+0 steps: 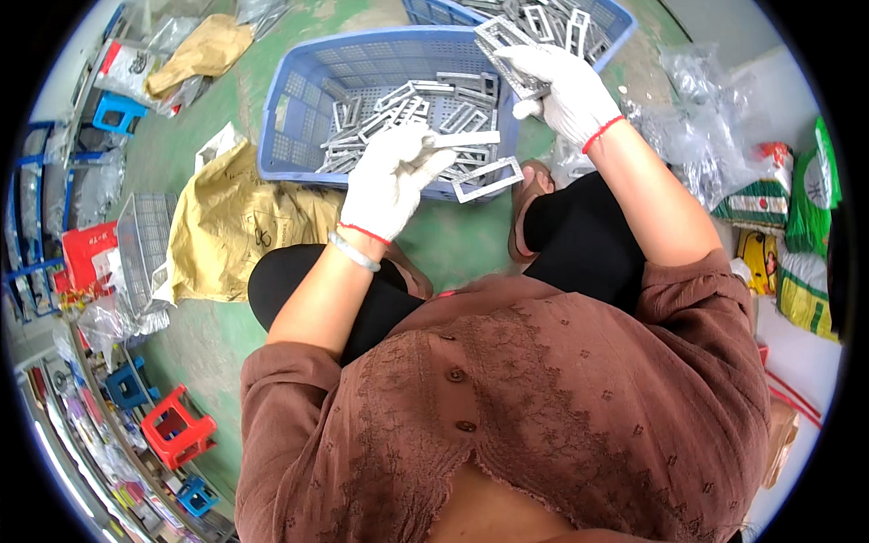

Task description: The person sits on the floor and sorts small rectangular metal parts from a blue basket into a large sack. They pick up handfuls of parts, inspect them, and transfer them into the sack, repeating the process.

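White knitted gloves with red cuffs cover both of my hands. My left hand (391,176) is closed over the near side of a blue plastic basket (308,68), pinching a flat pale grey strip (466,139) that points right. What kind of piece the strip is, I cannot make out. At the basket's right end, my right hand (566,89) grips a grey metal rectangular frame (507,41), held tilted. It may be more than one, pressed together. Inside the basket lies a loose heap of similar metal frames (394,109). One frame (489,179) rests across its near right rim.
A second blue basket (617,23) with more metal frames stands behind on the right. Yellow sacking (240,213) lies on the green floor at left, near a grey wire crate (145,235). Further left is a red stool (178,427). Clear plastic bags (706,136) pile up at right.
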### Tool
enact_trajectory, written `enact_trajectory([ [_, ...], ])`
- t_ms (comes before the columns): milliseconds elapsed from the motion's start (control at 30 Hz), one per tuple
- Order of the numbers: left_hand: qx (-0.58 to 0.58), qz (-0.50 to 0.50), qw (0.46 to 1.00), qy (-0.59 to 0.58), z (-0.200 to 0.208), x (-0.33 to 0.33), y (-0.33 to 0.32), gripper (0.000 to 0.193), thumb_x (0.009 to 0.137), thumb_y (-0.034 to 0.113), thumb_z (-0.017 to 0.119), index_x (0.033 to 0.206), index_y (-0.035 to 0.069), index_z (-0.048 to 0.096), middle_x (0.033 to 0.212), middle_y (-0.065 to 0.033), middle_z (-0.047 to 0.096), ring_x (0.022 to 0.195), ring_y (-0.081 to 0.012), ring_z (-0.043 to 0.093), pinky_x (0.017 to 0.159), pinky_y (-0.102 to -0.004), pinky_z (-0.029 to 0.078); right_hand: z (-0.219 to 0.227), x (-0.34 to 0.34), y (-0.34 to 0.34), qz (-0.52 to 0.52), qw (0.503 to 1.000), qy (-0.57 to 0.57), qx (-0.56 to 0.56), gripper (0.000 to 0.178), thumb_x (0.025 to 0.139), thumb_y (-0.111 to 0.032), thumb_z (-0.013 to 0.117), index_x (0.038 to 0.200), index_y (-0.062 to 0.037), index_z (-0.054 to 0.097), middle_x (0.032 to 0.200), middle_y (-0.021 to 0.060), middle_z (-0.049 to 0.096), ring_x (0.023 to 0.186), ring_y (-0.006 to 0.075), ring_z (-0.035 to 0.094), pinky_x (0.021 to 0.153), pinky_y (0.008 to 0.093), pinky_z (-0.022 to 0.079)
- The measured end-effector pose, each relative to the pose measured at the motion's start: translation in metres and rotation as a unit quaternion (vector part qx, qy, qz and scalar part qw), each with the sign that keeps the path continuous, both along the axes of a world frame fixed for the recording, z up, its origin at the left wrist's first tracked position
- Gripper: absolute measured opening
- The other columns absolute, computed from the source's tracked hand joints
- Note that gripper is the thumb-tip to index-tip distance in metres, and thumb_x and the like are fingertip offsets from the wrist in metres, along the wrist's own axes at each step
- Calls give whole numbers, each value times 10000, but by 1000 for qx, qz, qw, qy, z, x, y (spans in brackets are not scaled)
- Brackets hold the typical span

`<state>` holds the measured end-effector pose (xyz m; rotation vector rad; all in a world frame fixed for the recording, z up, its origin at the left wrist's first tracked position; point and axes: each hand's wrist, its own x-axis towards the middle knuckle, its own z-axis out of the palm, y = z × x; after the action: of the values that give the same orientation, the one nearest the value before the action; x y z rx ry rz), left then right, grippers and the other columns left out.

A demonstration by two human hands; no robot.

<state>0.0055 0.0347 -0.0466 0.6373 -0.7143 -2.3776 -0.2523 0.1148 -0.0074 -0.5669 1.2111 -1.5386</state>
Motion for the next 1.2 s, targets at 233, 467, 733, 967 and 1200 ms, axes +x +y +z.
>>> enact_trajectory([
  [233,34,6,999,-1,-1,-11,24,254,873,69,664,1094,-48,619,1084,-172,640,1068,-334,631,990,-475,551,-1,-11,10,-11,1000,12,-14,241,946,-211,640,1092,-29,695,907,20,656,738,96,600,482,267,529],
  [467,28,-3,1000,-2,6,-11,32,272,880,64,641,1121,-56,600,1121,-189,622,1120,-330,601,1029,-487,521,4,-9,10,-27,998,4,-55,237,896,-239,709,961,-11,702,804,35,610,643,118,580,502,273,540],
  [733,-3,-7,1000,21,14,-12,35,321,842,15,620,1149,-72,591,1103,-192,619,1125,-330,602,1057,-488,505,8,-10,14,-8,998,19,-57,228,913,-232,680,939,-7,708,817,37,603,640,120,577,511,270,534],
  [967,-39,-53,998,13,23,-17,35,399,807,-29,614,1195,-95,552,1157,-203,602,1118,-344,618,1059,-484,503,4,-11,13,-11,998,18,-60,243,914,-230,681,975,3,718,826,38,602,643,125,583,517,266,529],
  [1200,-49,-44,998,-14,19,-24,37,415,754,-99,605,1168,-80,583,1143,-173,613,1062,-314,653,976,-440,564,9,-10,14,-19,998,44,-40,266,927,-247,667,1023,-5,723,873,44,611,634,137,581,535,274,539],
])
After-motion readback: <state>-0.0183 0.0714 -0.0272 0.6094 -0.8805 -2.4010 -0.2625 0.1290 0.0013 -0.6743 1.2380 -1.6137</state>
